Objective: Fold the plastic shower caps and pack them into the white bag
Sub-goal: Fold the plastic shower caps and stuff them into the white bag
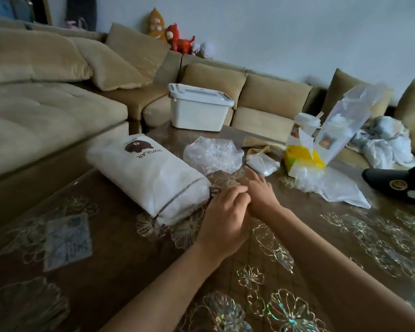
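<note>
Surface with a brown flowered cover carries everything for the task. White bag lies on its side and looks well filled; its long axis runs from the far left, where the bear print sits, to the near right, and its drawstring mouth points toward the person. Crumpled clear shower cap lies just beyond the bag's right flank, unfolded, in a round heap with no clear long axis. Left hand hovers at the bag mouth with fingers curled, partly over the other hand; whether it pinches the cord or anything else cannot be told. Right hand lies flat on the surface, fingers straight and aimed at the cap, holding nothing. Judged step: between caps, reaching for the next one. Next move calls for drawing the cap clear of the bag, flattening it, then folding it narrow enough for the mouth.
</note>
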The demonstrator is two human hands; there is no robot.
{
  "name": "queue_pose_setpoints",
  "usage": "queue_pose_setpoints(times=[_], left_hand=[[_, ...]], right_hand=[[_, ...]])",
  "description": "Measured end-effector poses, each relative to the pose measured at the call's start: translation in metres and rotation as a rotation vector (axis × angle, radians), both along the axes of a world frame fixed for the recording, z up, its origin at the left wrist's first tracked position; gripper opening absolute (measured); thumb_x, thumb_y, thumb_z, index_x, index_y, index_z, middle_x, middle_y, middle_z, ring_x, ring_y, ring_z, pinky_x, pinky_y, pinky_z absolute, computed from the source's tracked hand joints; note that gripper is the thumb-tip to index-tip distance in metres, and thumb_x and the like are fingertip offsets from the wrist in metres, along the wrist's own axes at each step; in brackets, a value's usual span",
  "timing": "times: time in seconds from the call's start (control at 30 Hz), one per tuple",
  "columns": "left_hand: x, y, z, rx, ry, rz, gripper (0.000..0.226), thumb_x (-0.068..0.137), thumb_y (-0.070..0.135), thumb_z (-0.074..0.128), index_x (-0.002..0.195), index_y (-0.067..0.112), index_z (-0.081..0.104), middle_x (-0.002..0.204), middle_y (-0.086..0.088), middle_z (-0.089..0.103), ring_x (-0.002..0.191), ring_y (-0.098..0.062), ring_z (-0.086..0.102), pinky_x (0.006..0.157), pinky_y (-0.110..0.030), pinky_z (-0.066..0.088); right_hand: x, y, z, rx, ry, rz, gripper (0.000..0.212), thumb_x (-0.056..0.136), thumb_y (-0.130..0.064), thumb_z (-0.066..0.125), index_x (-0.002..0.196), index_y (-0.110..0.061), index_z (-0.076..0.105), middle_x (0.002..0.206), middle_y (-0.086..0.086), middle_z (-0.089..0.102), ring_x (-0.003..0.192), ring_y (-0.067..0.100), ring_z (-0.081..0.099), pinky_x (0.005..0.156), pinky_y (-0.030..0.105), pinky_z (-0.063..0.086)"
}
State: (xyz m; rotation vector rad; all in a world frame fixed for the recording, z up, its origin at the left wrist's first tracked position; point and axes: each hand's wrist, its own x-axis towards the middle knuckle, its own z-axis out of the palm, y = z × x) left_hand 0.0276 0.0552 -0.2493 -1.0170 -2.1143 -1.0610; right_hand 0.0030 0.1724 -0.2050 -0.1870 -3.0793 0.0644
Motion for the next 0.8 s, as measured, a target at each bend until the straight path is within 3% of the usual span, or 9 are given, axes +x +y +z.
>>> queue_pose_setpoints(times=[0.07,0.17,0.23,0.33,0.43,0.5,0.6,0.7,0.8], left_hand=[[-0.008,0.002,-0.006,0.138,-0.158,0.047,0.034,0.087,0.02,0.035,0.098,0.004,0.063,0.105,-0.008,0.062,0.099,-0.018,0.057,0.085,-0.021,0.041],[-0.023,0.004,-0.012,0.225,-0.247,0.1,0.031,0.087,0.014,0.036,0.104,0.007,0.061,0.104,-0.003,0.059,0.098,-0.011,0.055,0.082,-0.018,0.043],[-0.025,0.007,-0.013,0.193,-0.25,0.059,0.036,0.087,0.021,0.031,0.103,0.009,0.061,0.104,-0.001,0.057,0.097,-0.008,0.052,0.081,-0.019,0.044],[-0.027,0.007,-0.017,0.173,-0.257,-0.024,0.036,0.086,0.023,0.032,0.102,0.008,0.061,0.102,-0.001,0.057,0.095,-0.01,0.052,0.082,-0.024,0.044],[-0.026,0.001,-0.022,0.225,-0.27,-0.019,0.031,0.091,0.026,0.035,0.098,0.008,0.06,0.096,0.001,0.056,0.087,-0.008,0.053,0.075,-0.023,0.045],[-0.02,-0.005,-0.026,0.262,-0.261,0.001,0.023,0.092,0.021,0.04,0.098,0.009,0.059,0.097,0.002,0.054,0.086,-0.003,0.053,0.073,-0.017,0.046],[-0.014,-0.012,-0.028,0.356,-0.241,0.003,0.022,0.093,0.027,0.042,0.103,0.011,0.054,0.105,0.002,0.051,0.098,-0.001,0.054,0.081,-0.01,0.046],[0.003,-0.012,-0.007,0.471,-0.356,-0.071,0.029,0.088,0.047,0.048,0.111,0.03,0.044,0.116,0.009,0.047,0.109,0.001,0.052,0.09,-0.011,0.044],[0.026,-0.004,0.019,0.652,-0.753,-0.162,0.078,0.067,0.074,0.059,0.127,0.031,0.034,0.134,0.012,0.04,0.115,0.005,0.046,0.085,-0.007,0.04]], right_hand=[[-0.019,0.005,-0.003,0.102,-0.01,0.056,0.047,0.095,-0.021,0.046,0.142,-0.022,0.037,0.159,0.007,-0.001,0.145,0.027,0.005,0.114,0.043,0.013],[-0.05,0.014,-0.01,0.206,0.001,0.117,0.047,0.097,-0.031,0.043,0.144,-0.028,0.035,0.159,0.007,-0.009,0.145,0.024,-0.009,0.116,0.041,-0.001],[-0.066,0.015,-0.014,0.216,-0.026,0.129,0.046,0.098,-0.031,0.042,0.143,-0.023,0.037,0.159,0.005,-0.001,0.146,0.022,-0.008,0.116,0.039,-0.004],[-0.073,0.011,-0.018,0.095,0.09,0.145,0.046,0.097,-0.017,0.043,0.142,-0.011,0.037,0.154,0.005,0.025,0.145,0.019,0.011,0.115,0.033,0.004],[-0.052,0.013,-0.004,-0.166,0.34,0.138,0.036,0.091,-0.009,0.05,0.127,-0.008,0.056,0.137,0.007,0.051,0.129,0.022,0.042,0.107,0.031,0.025],[-0.028,0.016,0.016,-0.416,0.456,0.083,0.027,0.089,-0.011,0.059,0.115,-0.009,0.065,0.121,0.005,0.063,0.112,0.018,0.057,0.095,0.022,0.04],[0.013,0.023,0.048,-0.835,0.522,0.04,0.011,0.083,-0.005,0.067,0.089,-0.014,0.071,0.088,0.003,0.069,0.076,0.009,0.061,0.067,0.009,0.046],[0.058,0.036,0.087,-1.193,0.502,-0.019,0.013,0.083,-0.002,0.066,0.076,-0.014,0.066,0.076,0.007,0.065,0.074,0.023,0.058,0.074,0.035,0.049],[0.089,0.049,0.107,-1.416,0.456,-0.054,0.013,0.087,0.002,0.057,0.08,-0.008,0.06,0.073,0.006,0.061,0.072,0.025,0.062,0.081,0.04,0.053]])
